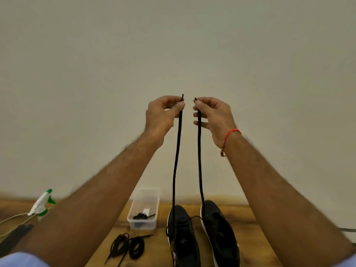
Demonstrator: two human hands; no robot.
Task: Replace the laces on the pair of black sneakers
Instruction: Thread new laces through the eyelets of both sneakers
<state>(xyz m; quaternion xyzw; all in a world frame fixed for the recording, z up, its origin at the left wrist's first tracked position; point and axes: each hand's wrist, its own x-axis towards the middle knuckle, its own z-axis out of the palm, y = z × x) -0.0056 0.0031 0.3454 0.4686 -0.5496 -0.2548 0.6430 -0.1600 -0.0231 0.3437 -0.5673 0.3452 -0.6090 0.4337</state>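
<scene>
Hands up high: our left hand (163, 114) and right hand (212, 116) each pinch one end of the black lace (176, 160), lifted level, likely to even both sides, while it runs down to the left sneaker (183, 237) beside the right sneaker (221, 234).

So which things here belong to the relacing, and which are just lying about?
Job: left hand, right hand, black lace, sneakers, coiled laces, tub with another lace.
Lying about: spray bottle, white cable.
</scene>
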